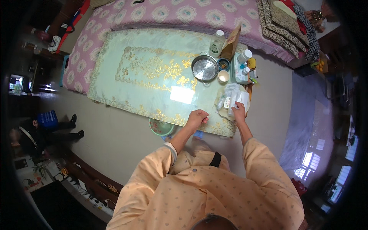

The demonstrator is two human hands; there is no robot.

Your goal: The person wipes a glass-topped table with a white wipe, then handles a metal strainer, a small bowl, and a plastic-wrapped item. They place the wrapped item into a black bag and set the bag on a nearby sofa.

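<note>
Over the near edge of the low table, my left hand has its fingers curled together; whether something small is between them cannot be told. My right hand is at a scalloped plate on the table's right end, its fingers on a white roll-like item. On the same plate lie a small white box with writing, a clear plastic item and white folded packets. Behind the plate stand a cream cup, a round steel pan and a small blue bowl.
A plastic bin holds white-capped bottles. A large clear jar and a brown paper bag stand at the back. A green basin is below the near edge. A person sits at the far left.
</note>
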